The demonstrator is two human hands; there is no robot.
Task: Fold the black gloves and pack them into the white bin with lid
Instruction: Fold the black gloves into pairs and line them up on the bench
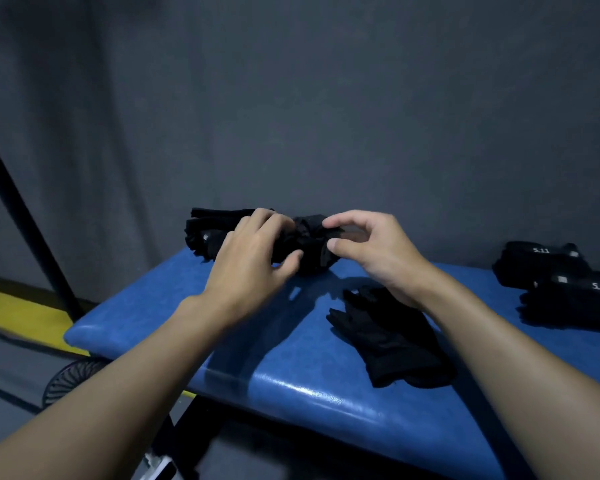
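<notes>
Stacked gloves (205,230) set far left, at back edge of bench (146,306). Bunched glove (309,244) gripped by left hand (253,247), fingers curled over, thumb under. Its end pinched by right hand (371,251), thumb and forefinger, other fingers loosely bent. Fold judged best pressed flat on padding, ends aligned, kept off back edge. Bare padding front-left. Loose glove (388,334) near front edge. Folded pairs (551,265) far right. White bin not seen.

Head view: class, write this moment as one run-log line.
step: folding | left hand: holds glove | right hand: pinches it | spare glove: on bench
</notes>
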